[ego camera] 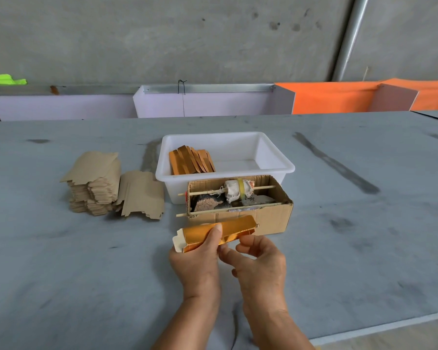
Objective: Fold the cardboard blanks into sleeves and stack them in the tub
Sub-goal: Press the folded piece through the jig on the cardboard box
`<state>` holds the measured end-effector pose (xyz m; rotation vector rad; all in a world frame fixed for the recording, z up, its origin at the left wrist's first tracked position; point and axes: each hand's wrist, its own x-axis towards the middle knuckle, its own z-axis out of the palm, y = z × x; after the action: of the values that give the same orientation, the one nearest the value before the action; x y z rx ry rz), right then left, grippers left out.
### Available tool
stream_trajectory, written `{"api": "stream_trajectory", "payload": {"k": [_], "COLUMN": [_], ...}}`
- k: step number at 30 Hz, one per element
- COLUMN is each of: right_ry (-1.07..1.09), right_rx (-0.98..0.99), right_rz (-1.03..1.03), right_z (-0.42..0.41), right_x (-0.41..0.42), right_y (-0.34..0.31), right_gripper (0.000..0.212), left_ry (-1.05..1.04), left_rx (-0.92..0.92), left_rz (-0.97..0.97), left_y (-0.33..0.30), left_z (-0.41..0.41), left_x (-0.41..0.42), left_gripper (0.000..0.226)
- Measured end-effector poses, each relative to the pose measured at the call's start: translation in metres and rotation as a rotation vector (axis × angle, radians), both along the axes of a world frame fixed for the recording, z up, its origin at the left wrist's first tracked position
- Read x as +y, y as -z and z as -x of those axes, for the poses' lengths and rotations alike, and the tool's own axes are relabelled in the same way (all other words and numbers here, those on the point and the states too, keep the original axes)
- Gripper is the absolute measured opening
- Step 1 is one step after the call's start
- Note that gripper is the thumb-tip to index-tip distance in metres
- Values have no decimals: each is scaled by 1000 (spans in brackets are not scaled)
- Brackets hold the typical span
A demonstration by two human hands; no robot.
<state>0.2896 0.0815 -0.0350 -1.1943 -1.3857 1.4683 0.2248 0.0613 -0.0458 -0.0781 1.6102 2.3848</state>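
A shiny orange-gold cardboard blank, partly folded into a sleeve, is held above the grey table in front of me. My left hand grips its left part, thumb on top. My right hand pinches its lower right edge from beneath. The white tub stands behind, with several folded orange sleeves leaning in its left end. Piles of flat brown blanks lie to the tub's left, and another fanned bundle leans beside them.
A small open corrugated box with two wooden sticks across it, a cloth-wrapped roll and rags inside, sits right behind the held sleeve, against the tub's front. Lilac and orange panels line the table's far edge. The table's front edge runs at lower right.
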Motion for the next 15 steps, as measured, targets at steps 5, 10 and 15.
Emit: {"api": "stream_trajectory", "payload": {"k": [5,10,15], "right_ry": [-4,1,19], "right_rx": [41,74,138], "right_rz": [15,-57,-179], "right_z": [-1,-3,-5], "right_x": [2,1,-1], "right_y": [4,6,7], "right_gripper": [41,37,31], "left_ry": [23,114,212], "left_rx": [-126,-240,-379], "left_rz": [-72,-65,-60], "left_y": [-7,-11,-12], "left_z": [1,2,4], "left_x": [-1,-2,-3], "left_gripper": [41,58,62]}}
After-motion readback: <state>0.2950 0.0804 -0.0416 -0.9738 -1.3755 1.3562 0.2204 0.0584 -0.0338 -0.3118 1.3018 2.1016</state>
